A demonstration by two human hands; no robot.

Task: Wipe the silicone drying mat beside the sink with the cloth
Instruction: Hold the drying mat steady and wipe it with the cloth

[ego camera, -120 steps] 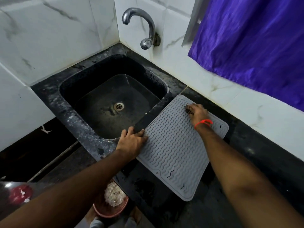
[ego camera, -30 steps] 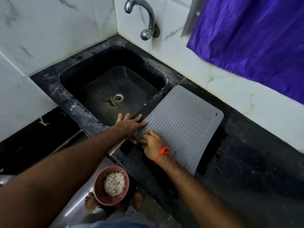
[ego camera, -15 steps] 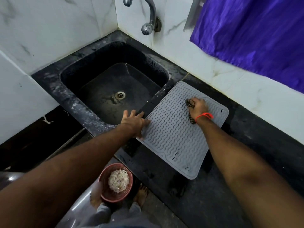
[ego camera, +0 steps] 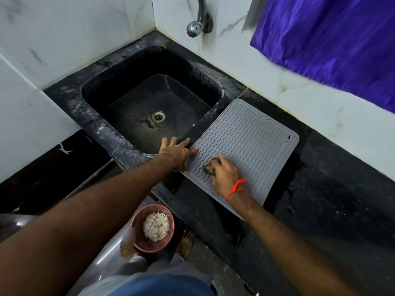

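Cloth (ego camera: 210, 167) mostly hidden in right hand (ego camera: 224, 174) grip | left hand (ego camera: 176, 152) splayed on mat (ego camera: 245, 142)

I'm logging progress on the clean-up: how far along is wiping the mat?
Midway, apparently. The right hand presses the bunched cloth onto the grey mat's near part; the left hand steadies its sink-side edge. Nothing shows which areas are clean; the far part lies uncovered.

One mat (ego camera: 248, 142), one cloth (ego camera: 210, 167), two hands (ego camera: 175, 152).
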